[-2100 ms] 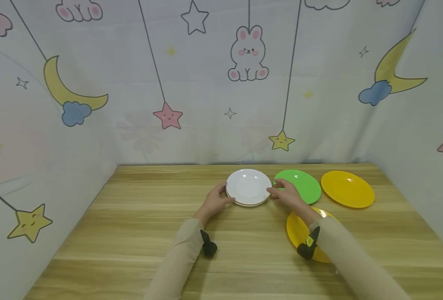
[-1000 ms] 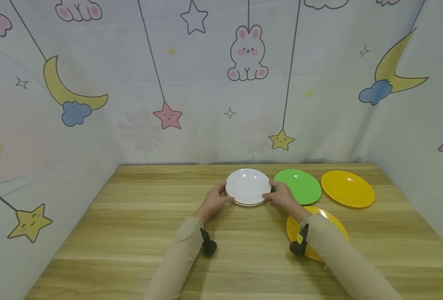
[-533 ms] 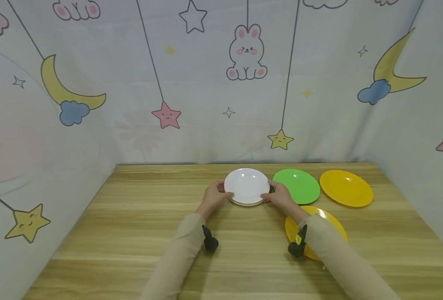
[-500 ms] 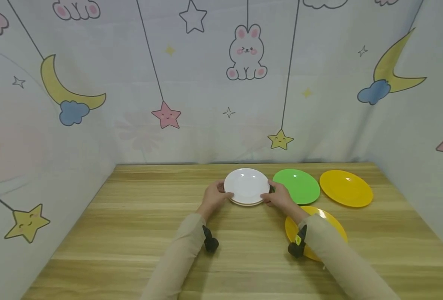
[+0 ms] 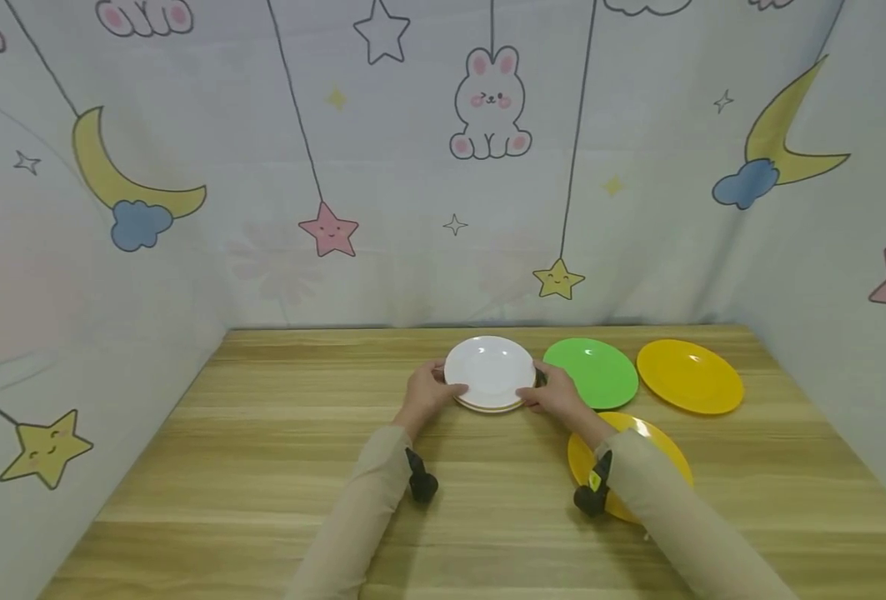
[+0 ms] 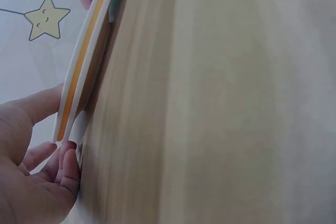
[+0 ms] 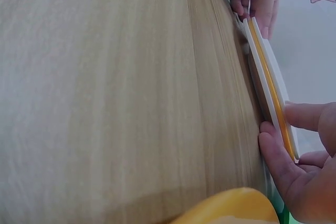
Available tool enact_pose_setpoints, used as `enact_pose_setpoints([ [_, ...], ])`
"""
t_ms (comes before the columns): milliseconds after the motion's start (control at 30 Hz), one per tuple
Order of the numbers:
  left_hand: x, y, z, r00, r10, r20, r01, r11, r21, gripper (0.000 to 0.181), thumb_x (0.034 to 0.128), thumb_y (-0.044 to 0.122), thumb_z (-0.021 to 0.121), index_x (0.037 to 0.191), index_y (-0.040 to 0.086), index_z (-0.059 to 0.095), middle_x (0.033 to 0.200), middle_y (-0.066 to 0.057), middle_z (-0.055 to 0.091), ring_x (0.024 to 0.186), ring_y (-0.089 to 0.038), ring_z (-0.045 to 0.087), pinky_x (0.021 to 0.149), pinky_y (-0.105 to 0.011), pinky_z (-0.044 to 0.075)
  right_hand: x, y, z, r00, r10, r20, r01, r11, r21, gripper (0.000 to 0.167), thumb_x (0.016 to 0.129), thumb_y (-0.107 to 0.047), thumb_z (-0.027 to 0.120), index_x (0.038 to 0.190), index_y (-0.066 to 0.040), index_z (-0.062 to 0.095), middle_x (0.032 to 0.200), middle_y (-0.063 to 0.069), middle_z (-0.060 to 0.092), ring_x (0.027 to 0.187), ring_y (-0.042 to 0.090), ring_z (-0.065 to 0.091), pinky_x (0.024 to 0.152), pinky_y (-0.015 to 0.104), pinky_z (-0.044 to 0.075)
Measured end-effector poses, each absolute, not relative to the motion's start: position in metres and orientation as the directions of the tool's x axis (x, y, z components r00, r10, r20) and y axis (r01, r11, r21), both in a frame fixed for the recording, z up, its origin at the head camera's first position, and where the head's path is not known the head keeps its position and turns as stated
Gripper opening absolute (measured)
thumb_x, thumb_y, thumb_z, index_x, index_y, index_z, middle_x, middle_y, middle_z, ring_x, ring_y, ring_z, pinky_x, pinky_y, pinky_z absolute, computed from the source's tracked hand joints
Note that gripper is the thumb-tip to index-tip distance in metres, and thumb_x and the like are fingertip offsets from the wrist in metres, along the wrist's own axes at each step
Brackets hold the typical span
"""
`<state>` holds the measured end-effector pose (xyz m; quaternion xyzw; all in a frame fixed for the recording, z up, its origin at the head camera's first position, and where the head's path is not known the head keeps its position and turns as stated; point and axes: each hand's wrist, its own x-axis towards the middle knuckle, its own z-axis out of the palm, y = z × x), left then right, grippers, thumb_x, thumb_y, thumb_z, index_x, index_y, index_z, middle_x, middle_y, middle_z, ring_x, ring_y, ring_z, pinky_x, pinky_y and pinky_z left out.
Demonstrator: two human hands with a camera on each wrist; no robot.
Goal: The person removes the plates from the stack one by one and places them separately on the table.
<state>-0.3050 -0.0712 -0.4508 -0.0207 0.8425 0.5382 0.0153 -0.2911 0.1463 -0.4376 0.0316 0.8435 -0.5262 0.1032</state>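
A stack of plates (image 5: 490, 371) stands at the back middle of the table, a white plate on top. Edge-on in the left wrist view, an orange plate (image 6: 80, 72) shows sandwiched between two white ones. My left hand (image 5: 423, 397) pinches the stack's left rim, thumb on top and fingers beneath. On the opposite rim my right hand (image 5: 560, 397) grips the same way, as the right wrist view confirms with its thumb (image 7: 304, 116) against the top plate. The stack's underside looks lifted off the wood; how far is hard to tell.
A green plate (image 5: 600, 379) lies just right of the stack, with a yellow plate (image 5: 690, 377) beyond it. Another yellow plate (image 5: 663, 454) lies nearer, partly under my right forearm. Patterned fabric walls (image 5: 397, 283) border the wooden table (image 5: 277, 467).
My right hand has moved in from just off the right rim to grip it. The left hand has tightened its pinch. The stack seems slightly raised; the view has shifted a little.
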Motion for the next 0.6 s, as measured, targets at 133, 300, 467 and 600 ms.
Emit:
enact_pose_setpoints([
  [133, -0.3076, -0.0747, -0.4505, -0.997, -0.023, -0.068, -0.071, 0.393, 0.917, 0.054, 0.0708, 0.010, 0.076, 0.118, 0.000, 0.054, 0.100, -0.014, 0.065, 0.093, -0.022, 0.060, 0.084, -0.032, 0.049, -0.2913, 0.1455, -0.4397, -0.981, -0.065, -0.184, 0.135, 0.456, -0.880, 0.075, 0.081, -0.006, 0.067, 0.141, 0.004, 0.023, 0.127, 0.032, 0.042, 0.060, 0.008, 0.059, 0.057, 0.024, 0.055],
  [300, -0.3098, -0.0782, -0.4496, -0.999, -0.017, -0.045, -0.048, 0.407, 0.912, 0.048, 0.0722, 0.009, 0.075, 0.115, -0.002, 0.058, 0.095, -0.014, 0.066, 0.087, -0.021, 0.060, 0.079, -0.030, 0.050, -0.2916, 0.1447, -0.4412, -0.981, -0.059, -0.184, 0.138, 0.454, -0.881, 0.074, 0.081, -0.008, 0.068, 0.141, 0.001, 0.026, 0.131, 0.029, 0.041, 0.061, 0.009, 0.058, 0.058, 0.024, 0.055],
  [467, -0.3111, -0.0796, -0.4506, -0.999, -0.023, -0.046, -0.051, 0.389, 0.920, 0.044, 0.0748, 0.007, 0.072, 0.115, -0.003, 0.059, 0.094, -0.014, 0.066, 0.084, -0.018, 0.061, 0.072, -0.025, 0.052, -0.2919, 0.1453, -0.4423, -0.980, -0.075, -0.185, 0.133, 0.448, -0.884, 0.075, 0.081, -0.009, 0.068, 0.142, -0.001, 0.026, 0.136, 0.026, 0.036, 0.066, 0.011, 0.059, 0.060, 0.024, 0.055],
  [600, -0.3119, -0.0791, -0.4512, -0.998, -0.020, -0.067, -0.070, 0.324, 0.944, 0.042, 0.0759, 0.002, 0.070, 0.116, -0.004, 0.058, 0.096, -0.017, 0.065, 0.080, -0.016, 0.061, 0.067, -0.023, 0.054, -0.2924, 0.1472, -0.4434, -0.979, -0.100, -0.176, 0.118, 0.428, -0.896, 0.076, 0.080, -0.006, 0.068, 0.142, 0.001, 0.024, 0.139, 0.028, 0.030, 0.066, 0.011, 0.059, 0.060, 0.025, 0.055],
])
